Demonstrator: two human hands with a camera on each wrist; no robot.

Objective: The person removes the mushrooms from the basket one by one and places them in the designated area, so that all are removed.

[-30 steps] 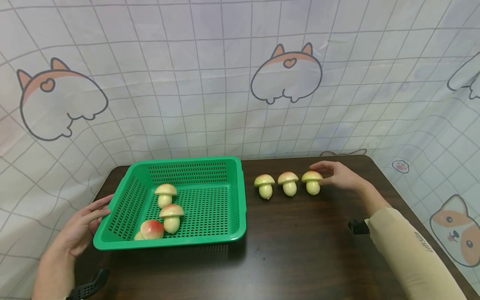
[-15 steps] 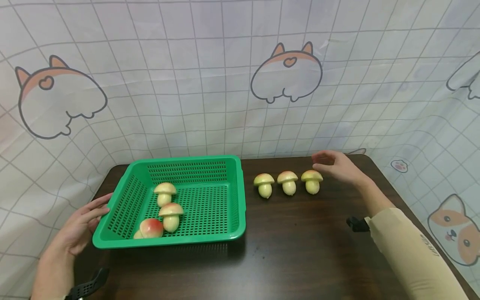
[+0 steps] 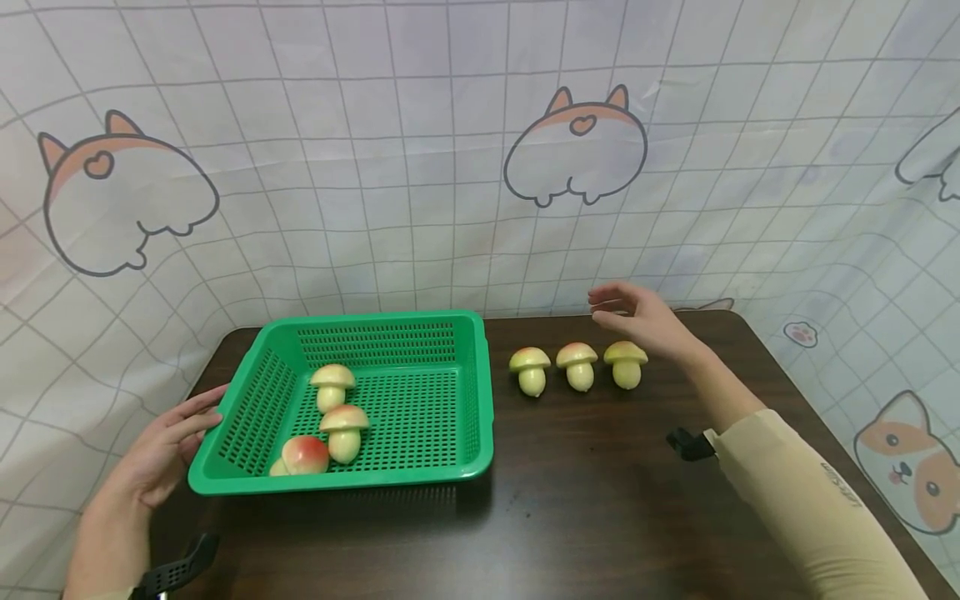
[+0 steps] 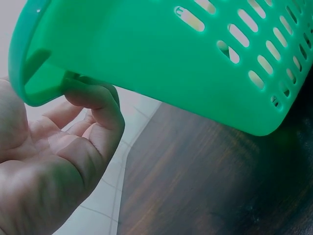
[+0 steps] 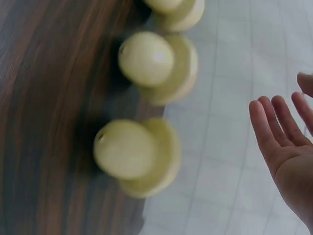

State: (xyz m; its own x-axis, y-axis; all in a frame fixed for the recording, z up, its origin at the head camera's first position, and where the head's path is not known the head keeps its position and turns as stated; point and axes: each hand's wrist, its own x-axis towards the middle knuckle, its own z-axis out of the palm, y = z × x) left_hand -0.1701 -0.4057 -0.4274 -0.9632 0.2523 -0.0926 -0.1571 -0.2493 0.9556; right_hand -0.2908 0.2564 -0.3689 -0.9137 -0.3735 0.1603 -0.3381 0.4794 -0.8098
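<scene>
At the left end of a green plastic basket (image 3: 480,400), my left hand (image 3: 161,450) holds its rim. The left wrist view has the fingers (image 4: 105,110) bent up under the basket's rim (image 4: 22,63). Inside lie toy mushrooms: a pale-capped one (image 3: 332,387), another (image 3: 344,433) in front of it, and a red-capped one (image 3: 306,455) in the near left corner. Three more stand in a row right of the basket: left mushroom (image 3: 531,372), middle mushroom (image 3: 577,367), right mushroom (image 3: 626,364). My right hand (image 3: 641,321) hovers above and behind the right one, fingers loosely extended, holding nothing.
Everything rests on a dark brown wooden table (image 3: 570,500) with rounded far corners. A white gridded cloth (image 3: 420,208) with cartoon corgis hangs close behind and along both sides. Black straps (image 3: 176,575) show at the wrists.
My right hand has left the rightmost mushroom, rising and then moving left over the row. That mushroom stays standing on the table. The left hand and basket have not visibly moved.
</scene>
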